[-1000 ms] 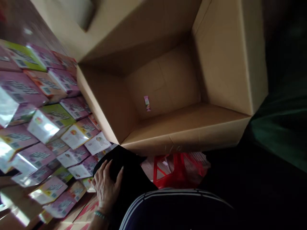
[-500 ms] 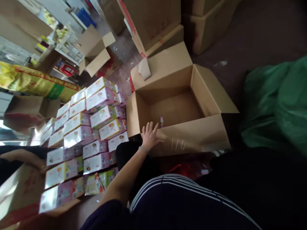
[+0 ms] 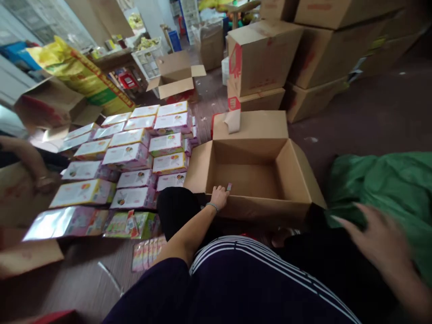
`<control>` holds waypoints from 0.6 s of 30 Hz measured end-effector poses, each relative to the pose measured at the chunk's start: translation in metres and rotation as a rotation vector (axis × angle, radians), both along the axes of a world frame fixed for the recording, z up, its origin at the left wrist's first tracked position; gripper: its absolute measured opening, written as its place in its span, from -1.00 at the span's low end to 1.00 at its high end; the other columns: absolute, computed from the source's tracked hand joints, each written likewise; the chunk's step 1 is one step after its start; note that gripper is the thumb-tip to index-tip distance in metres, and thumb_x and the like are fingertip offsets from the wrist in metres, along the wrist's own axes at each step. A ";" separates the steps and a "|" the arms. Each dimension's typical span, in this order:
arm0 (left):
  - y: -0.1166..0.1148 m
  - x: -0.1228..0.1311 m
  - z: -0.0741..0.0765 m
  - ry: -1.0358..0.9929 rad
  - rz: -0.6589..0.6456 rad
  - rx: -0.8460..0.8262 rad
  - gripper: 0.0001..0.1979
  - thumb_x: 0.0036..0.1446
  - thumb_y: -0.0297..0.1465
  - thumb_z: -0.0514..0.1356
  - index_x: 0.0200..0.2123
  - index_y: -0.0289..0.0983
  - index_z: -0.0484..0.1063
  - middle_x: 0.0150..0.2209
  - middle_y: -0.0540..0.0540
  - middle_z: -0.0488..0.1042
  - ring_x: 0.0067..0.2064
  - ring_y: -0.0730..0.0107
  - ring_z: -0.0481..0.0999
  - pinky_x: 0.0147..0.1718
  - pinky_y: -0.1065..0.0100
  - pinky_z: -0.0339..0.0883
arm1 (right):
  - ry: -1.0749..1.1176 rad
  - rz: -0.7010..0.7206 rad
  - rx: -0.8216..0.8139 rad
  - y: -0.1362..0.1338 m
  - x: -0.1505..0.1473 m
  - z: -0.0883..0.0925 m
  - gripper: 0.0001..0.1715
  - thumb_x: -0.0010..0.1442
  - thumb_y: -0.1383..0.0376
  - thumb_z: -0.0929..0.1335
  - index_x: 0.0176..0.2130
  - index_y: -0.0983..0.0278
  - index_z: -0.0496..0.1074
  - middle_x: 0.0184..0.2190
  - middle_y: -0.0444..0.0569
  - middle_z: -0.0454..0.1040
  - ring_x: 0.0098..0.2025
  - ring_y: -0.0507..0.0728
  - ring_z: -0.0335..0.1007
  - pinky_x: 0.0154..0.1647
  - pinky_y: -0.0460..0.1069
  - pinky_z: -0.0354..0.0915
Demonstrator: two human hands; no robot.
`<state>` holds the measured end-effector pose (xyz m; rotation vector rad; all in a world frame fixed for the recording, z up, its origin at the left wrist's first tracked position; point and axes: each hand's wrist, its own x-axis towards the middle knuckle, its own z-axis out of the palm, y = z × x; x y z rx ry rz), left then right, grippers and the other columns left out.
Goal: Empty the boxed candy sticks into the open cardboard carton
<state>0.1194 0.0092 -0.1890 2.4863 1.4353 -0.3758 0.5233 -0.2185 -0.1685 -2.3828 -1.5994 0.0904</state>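
A large open cardboard box (image 3: 249, 175) stands in front of my knees with its flaps folded outward. My left hand (image 3: 220, 198) is at its near rim, fingers curled over the edge. Just past those fingertips shows a small pinkish packet (image 3: 229, 186), apparently inside the box by the near wall; whether a finger touches it is hard to tell. At the right, my right hand (image 3: 381, 234) is blurred, with thumb and fingers apart and nothing in it. It is in front of a green plastic sack (image 3: 398, 184).
Stacked white and purple cartons (image 3: 128, 155) stand to the left, with a flat pack (image 3: 146, 254) on the floor nearby. Another person's hand (image 3: 43, 180) is at far left. Closed cardboard boxes (image 3: 266, 58) are piled behind; a smaller open box (image 3: 177, 76) stands farther back.
My view has turned and levelled. My right hand has come into view at the right. The fingers of my left hand, spread before, are now curled over the box's near rim.
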 end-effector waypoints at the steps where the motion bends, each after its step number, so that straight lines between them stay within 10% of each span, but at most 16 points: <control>1: -0.002 -0.005 0.001 -0.032 0.056 0.040 -0.60 0.25 -0.19 0.38 0.10 -0.19 0.57 0.24 -0.32 0.39 0.33 -0.07 0.27 0.37 -0.02 0.01 | -0.013 0.056 -0.050 0.028 -0.009 -0.006 -0.13 0.42 -0.11 0.25 0.49 0.27 0.15 0.46 0.39 0.07 0.50 0.57 -0.02 0.45 0.39 0.14; 4: 0.005 -0.024 0.003 -0.141 0.421 0.180 -0.10 0.12 0.23 0.32 0.32 -0.26 0.40 0.45 -0.43 0.09 0.48 -0.28 -0.03 0.41 -0.13 -0.10 | -0.025 0.080 -0.389 0.096 -0.039 -0.038 0.16 0.07 -0.10 0.56 0.47 0.22 0.23 0.56 0.33 -0.21 0.49 0.78 -0.11 0.40 0.46 0.12; 7: 0.021 -0.044 0.000 -0.173 0.711 0.116 0.13 0.03 0.23 0.39 0.42 -0.40 0.18 0.36 -0.52 0.22 0.43 -0.27 0.12 0.35 -0.02 0.09 | -0.005 0.028 -0.568 0.124 -0.046 -0.078 0.11 -0.12 -0.02 0.64 0.35 0.08 0.43 0.58 0.18 -0.22 0.45 0.80 -0.02 0.34 0.43 0.22; 13: 0.035 -0.050 -0.020 -0.198 0.783 0.029 -0.44 0.30 -0.35 0.31 0.27 -0.47 0.29 0.16 -0.46 0.39 0.22 0.03 0.41 0.20 0.22 0.26 | 0.065 0.001 -0.458 0.121 -0.015 -0.111 0.07 -0.26 -0.14 0.64 0.22 0.08 0.57 0.59 0.08 -0.61 0.48 0.82 -0.13 0.32 0.42 0.23; 18: 0.035 -0.034 -0.017 -0.237 0.769 -0.012 -0.20 0.16 -0.48 0.40 0.38 -0.53 0.17 0.18 -0.56 0.39 0.21 -0.10 0.47 0.17 0.15 0.34 | -0.007 0.001 -0.481 0.119 -0.010 -0.100 -0.11 -0.19 -0.25 0.56 0.02 0.18 0.67 0.58 0.21 -0.32 0.30 0.72 0.32 0.30 0.36 0.32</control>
